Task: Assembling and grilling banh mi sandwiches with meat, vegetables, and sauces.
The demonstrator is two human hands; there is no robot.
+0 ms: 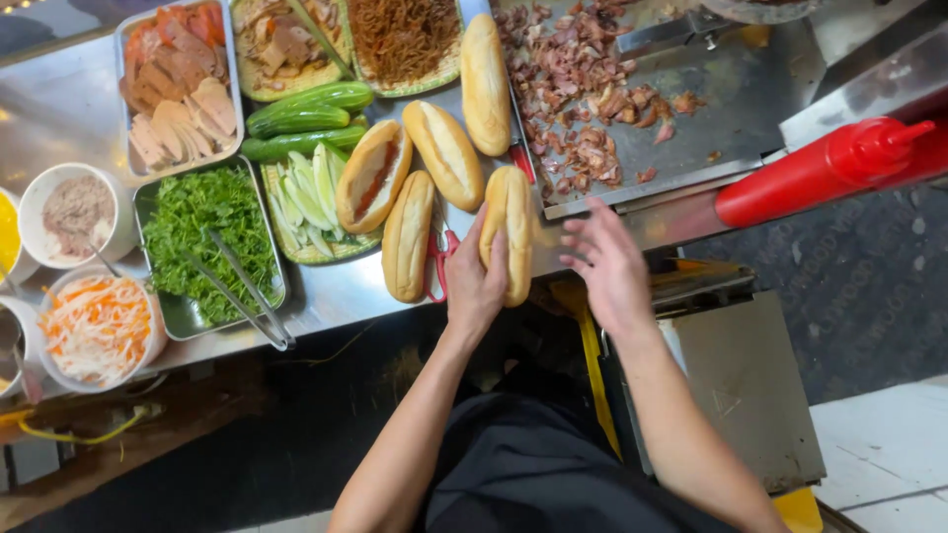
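Note:
My left hand [474, 281] grips a golden bread roll [511, 225] at the front edge of the steel counter [326, 286]. My right hand [609, 262] hovers just right of that roll, fingers spread, holding nothing. Red-handled scissors [439, 259] lie beside my left hand, between the held roll and another whole roll [407, 237]. A split roll with red filling [373, 176] and two more rolls [444, 153] [485, 84] lie behind. A griddle tray [731, 109] with chopped cooked meat [573, 99] sits beyond my right hand.
A red squeeze bottle [820, 168] lies at right. At left are a tray of green herbs [207, 232] with metal tongs [242, 291], cucumbers [306, 114], sliced meats [178, 84], shredded carrot [97, 326], a bowl of pâté [77, 212] and baskets of fillings [400, 39].

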